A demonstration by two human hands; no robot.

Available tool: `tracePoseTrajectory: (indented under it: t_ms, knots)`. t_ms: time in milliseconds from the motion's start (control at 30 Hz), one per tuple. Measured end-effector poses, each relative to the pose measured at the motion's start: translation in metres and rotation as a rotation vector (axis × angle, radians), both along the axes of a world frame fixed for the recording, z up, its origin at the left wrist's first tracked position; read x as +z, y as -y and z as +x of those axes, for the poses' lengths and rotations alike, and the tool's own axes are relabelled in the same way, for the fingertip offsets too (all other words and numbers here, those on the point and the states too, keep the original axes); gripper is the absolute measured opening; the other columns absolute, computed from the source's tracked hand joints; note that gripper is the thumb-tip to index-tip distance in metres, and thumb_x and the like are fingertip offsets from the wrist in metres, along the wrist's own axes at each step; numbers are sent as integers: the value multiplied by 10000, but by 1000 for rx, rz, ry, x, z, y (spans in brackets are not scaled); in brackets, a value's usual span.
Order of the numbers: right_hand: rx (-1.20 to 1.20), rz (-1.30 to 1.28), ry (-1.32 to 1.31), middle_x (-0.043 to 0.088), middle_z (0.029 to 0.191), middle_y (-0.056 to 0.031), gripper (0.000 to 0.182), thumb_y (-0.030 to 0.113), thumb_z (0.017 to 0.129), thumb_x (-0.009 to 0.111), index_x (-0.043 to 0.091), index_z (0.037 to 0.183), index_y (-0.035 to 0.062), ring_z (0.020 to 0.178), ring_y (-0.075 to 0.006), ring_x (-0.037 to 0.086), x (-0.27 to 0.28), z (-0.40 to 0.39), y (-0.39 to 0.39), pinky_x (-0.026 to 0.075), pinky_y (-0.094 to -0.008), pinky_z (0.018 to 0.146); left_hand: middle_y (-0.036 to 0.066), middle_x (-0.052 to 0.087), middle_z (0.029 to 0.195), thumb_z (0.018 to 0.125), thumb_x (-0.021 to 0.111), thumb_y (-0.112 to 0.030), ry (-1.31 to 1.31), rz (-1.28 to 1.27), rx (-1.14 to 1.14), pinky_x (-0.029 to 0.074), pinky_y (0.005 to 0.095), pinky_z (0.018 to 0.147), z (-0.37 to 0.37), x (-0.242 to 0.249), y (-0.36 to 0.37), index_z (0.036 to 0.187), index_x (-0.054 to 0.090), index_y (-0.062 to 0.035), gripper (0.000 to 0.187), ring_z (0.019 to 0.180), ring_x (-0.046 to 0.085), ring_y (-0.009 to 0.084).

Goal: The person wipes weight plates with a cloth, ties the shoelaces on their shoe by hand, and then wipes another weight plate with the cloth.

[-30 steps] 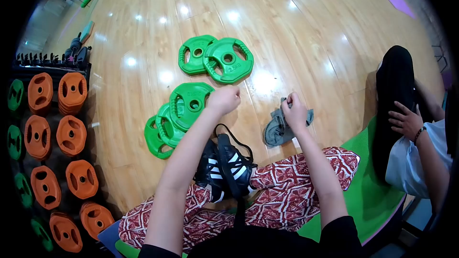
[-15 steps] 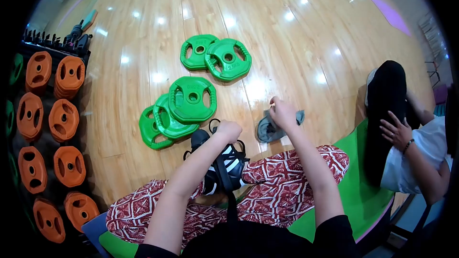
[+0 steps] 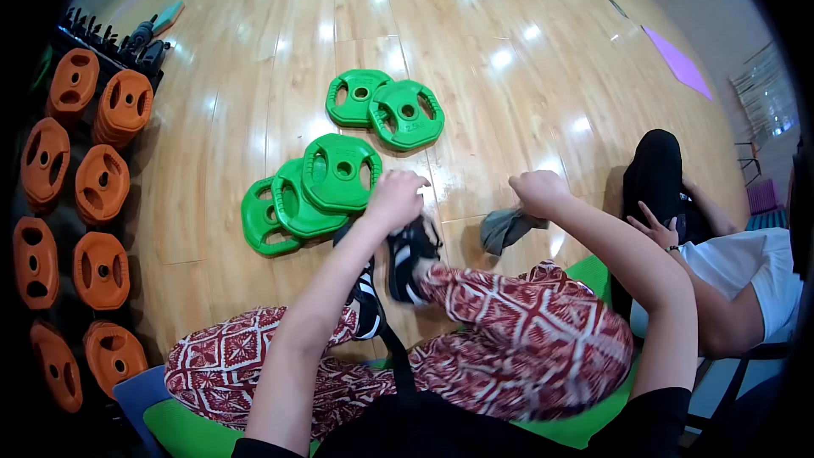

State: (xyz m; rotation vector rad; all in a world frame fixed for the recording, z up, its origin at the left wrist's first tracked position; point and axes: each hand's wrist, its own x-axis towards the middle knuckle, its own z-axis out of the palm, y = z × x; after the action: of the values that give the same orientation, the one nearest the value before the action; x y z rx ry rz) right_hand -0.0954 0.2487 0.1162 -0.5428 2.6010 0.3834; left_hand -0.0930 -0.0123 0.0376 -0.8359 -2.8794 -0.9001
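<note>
My right hand (image 3: 541, 193) is closed on a grey cloth (image 3: 504, 231), which hangs below the fist over the wooden floor. My left hand (image 3: 397, 200) is in front of me with loosely bent fingers and nothing visible in it. Below that hand are my two black shoes with white stripes, one (image 3: 410, 261) partly blurred and the other (image 3: 366, 305) partly behind my forearm. Beside the left hand lies a stack of green weight plates (image 3: 341, 171). Just beyond, another pair of green plates (image 3: 407, 114) overlaps on the floor.
Orange weight plates (image 3: 102, 270) hang on a rack at the left, with dumbbells (image 3: 140, 38) behind. A person in a white shirt (image 3: 736, 267) sits close on my right. A green mat (image 3: 182, 424) is under me. A purple mat (image 3: 676, 61) lies far right.
My right hand has lifted the grey cloth slightly and moved right. My left hand has risen away from the shoes. The shoes have moved apart, and my right knee has shifted.
</note>
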Motion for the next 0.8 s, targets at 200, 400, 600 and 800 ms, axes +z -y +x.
tracePoseTrajectory:
  t_ms: [200,400,600,800]
  knots:
    - [-473,-442,55,605,925,-183,363,351,748,520,587,937,49,875,-326,579,-76,-3,35,456,-410,746,115,571,881,711,544,-92,80,275,47,436,348,783,-24,-1,4,918,586,-46,216,853,553,269]
    - [-913,-1113,-178,576,785,-148,299,145,733,534,533,1020,62,736,-291,574,-154,12,69,453,-338,654,94,545,854,750,581,-83,580,276,89,458,275,707,-31,-25,16,985,542,-24,246,767,559,157]
    - [-481,-1203,-335,493,933,-125,301,72,709,540,526,1010,81,728,-286,531,-130,-4,68,446,-371,651,74,480,842,724,596,-23,457,377,-36,425,289,709,-30,-36,15,926,498,-36,225,785,496,181]
    - [-166,-1054,-441,499,1019,-92,261,69,647,575,547,906,91,896,-293,484,-112,-11,68,444,-362,734,112,489,885,710,620,-97,177,152,-26,375,366,804,-24,-39,18,844,500,-39,189,909,451,286]
